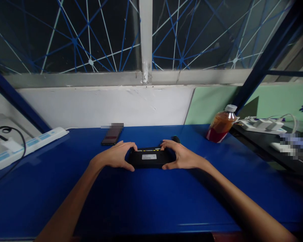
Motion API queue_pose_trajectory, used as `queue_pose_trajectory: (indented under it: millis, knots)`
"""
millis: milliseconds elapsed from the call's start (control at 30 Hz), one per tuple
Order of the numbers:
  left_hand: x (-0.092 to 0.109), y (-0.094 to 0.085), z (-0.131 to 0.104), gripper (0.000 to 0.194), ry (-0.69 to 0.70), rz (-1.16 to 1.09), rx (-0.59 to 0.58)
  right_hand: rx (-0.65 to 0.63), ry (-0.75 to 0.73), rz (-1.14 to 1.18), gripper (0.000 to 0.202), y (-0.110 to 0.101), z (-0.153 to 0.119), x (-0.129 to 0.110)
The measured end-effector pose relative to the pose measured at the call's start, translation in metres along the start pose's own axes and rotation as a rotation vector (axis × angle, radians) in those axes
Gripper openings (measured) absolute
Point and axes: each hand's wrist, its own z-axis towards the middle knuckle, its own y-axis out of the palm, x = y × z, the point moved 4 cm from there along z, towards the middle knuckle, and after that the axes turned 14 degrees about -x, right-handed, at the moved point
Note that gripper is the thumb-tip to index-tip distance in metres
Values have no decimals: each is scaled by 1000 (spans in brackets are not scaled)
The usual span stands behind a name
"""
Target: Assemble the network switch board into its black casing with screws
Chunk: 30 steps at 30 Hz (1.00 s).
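Between my two hands is a flat black router (151,160), with a white printed label on its upward face. Yellow ports show along its far edge. My left hand (120,154) grips the left end, thumb at the near side and fingers at the far side. At the opposite end, my right hand (180,154) holds it the same way. The router is low over the blue table (146,198); whether it touches the surface I cannot tell. A small dark object with a teal edge (176,138) lies just behind my right hand, partly hidden.
A dark phone (112,134) lies beyond my left hand. Along the left side runs a white power strip (45,137) with a black cable (24,141). A drink bottle (221,124) stands at the back right, near another power strip (264,126). Wall and window border the back.
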Motion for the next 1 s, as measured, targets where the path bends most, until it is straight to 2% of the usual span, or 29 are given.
queue_pose_trajectory:
  millis: [133, 233, 400, 567, 733, 1000]
  knots:
    - [-3, -9, -9, 81, 39, -6, 28, 34, 7, -111, 63, 4, 2, -7]
    - [-8, -14, -14, 78, 56, -17, 36, 72, -10, -165, 71, 9, 5, -13]
    - [-16, -3, -9, 86, -21, -73, -48, 100, -27, -199, 72, 19, 10, -15]
    - [-3, 7, 1, 88, 10, -21, -32, 89, -15, -164, 70, 21, 10, -11]
    - [8, 10, 5, 97, 18, -60, -48, 76, 12, -121, 68, 16, 5, -9]
    - [10, 10, 9, 88, 75, -24, -46, 35, 1, 2, 64, 17, 4, -4]
